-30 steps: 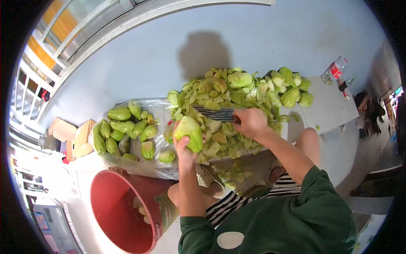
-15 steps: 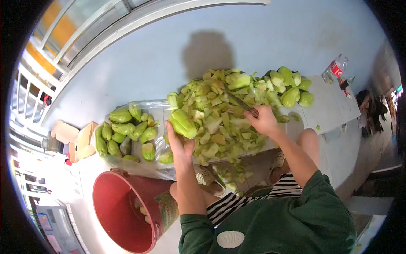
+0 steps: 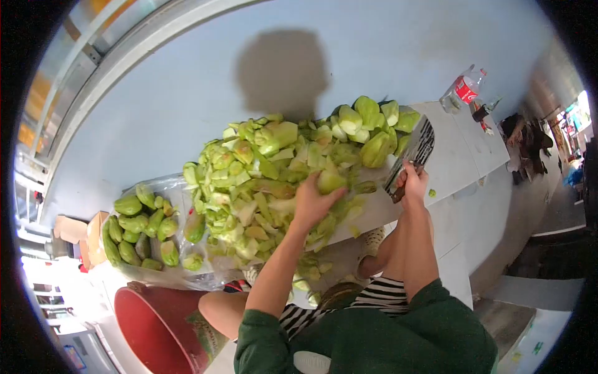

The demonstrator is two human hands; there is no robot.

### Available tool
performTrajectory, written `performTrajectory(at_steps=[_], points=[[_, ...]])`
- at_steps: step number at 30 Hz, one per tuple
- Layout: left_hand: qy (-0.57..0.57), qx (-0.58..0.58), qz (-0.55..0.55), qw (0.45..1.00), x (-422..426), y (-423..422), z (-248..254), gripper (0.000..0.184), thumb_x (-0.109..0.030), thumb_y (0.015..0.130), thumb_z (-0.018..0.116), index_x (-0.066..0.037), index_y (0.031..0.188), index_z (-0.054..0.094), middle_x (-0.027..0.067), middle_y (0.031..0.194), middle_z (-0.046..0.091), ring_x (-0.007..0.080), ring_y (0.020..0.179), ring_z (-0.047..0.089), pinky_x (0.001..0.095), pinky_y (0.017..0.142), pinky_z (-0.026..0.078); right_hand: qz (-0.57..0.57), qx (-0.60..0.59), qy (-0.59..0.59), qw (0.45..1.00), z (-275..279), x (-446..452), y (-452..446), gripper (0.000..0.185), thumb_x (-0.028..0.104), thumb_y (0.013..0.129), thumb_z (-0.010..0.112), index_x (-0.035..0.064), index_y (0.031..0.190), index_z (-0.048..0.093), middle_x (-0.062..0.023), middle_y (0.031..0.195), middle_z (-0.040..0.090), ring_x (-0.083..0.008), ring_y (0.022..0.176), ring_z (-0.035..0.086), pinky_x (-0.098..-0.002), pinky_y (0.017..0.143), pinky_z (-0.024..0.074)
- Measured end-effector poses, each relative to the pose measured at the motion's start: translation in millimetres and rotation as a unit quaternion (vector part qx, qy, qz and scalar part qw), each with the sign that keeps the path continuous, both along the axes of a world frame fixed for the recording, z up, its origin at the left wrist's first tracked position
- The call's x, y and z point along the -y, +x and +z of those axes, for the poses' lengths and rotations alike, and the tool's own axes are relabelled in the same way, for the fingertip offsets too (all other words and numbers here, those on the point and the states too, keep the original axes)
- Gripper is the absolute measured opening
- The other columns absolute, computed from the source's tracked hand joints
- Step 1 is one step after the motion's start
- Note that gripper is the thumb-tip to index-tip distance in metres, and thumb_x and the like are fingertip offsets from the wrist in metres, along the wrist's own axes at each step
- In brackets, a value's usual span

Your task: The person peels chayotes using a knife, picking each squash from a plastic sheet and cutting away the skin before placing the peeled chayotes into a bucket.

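My left hand (image 3: 313,201) is over the right part of the peelings heap, with its fingers and thumb around a pale green chayote (image 3: 332,181). In my right hand (image 3: 413,184) is a cleaver (image 3: 418,146), its broad shiny blade raised and tilted up to the right. That hand is closed around the handle, to the right of the heap. Cut green peelings and pieces (image 3: 249,206) lie in a large mound in front of me. Several pale, trimmed chayotes (image 3: 377,149) are piled just behind the blade.
Whole chayotes (image 3: 131,224) lie on clear plastic at the left. Below them on the floor stands a red bucket (image 3: 149,330), tipped toward me. A plastic bottle (image 3: 464,89) and a dark bottle (image 3: 483,112) stand at the table's right end, against the pale wall (image 3: 386,50).
My left hand has moved right, from the heap's left side to its right part. My right hand has drawn the cleaver back to the right, and its flat blade now shows. The view has shifted right.
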State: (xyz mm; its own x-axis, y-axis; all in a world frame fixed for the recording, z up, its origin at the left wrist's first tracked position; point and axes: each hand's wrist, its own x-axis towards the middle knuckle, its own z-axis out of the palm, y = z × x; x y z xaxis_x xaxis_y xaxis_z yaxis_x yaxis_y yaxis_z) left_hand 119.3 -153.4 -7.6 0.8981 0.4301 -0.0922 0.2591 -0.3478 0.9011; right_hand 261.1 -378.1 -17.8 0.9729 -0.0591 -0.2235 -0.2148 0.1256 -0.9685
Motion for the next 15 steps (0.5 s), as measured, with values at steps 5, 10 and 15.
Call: performTrajectory(at_steps=[5, 10, 15], points=[[0.101, 0.184, -0.091, 0.974, 51, 120, 0, 0.061, -0.032, 0.072, 0.081, 0.0, 0.116, 0.055, 0.0286, 0.108, 0.062, 0.042, 0.099, 0.063, 0.0463, 0.084, 0.052, -0.076, 0.018, 0.09, 0.993, 17, 15, 20, 0.019, 0.014, 0.088, 0.068, 0.008, 0.085, 0.051, 0.0007, 0.059, 0.04, -0.0124, 0.048, 0.039, -0.029, 0.043, 0.0327], [0.157, 0.039, -0.15, 0.975, 86, 202, 29, 0.078, -0.041, 0.077, 0.074, -0.002, 0.137, 0.042, 0.029, 0.118, 0.058, 0.0433, 0.1, 0.063, 0.0482, 0.087, 0.052, -0.138, 0.054, 0.097, 0.984, 30, 12, 25, 0.02, 0.013, 0.089, 0.068, 0.0065, 0.077, 0.053, -0.0007, 0.055, 0.044, -0.0118, 0.045, 0.039, -0.0299, 0.042, 0.032], [0.266, 0.077, -0.104, 0.955, 112, 259, -26, 0.065, -0.044, 0.078, 0.07, 0.002, 0.122, 0.059, 0.027, 0.13, 0.051, 0.0425, 0.131, 0.037, 0.0534, 0.104, 0.036, -0.063, 0.062, 0.118, 0.989, 2, 34, 37, 0.017, 0.018, 0.094, 0.062, 0.0109, 0.085, 0.05, 0.0036, 0.059, 0.037, -0.0072, 0.05, 0.036, -0.0248, 0.044, 0.0328]])
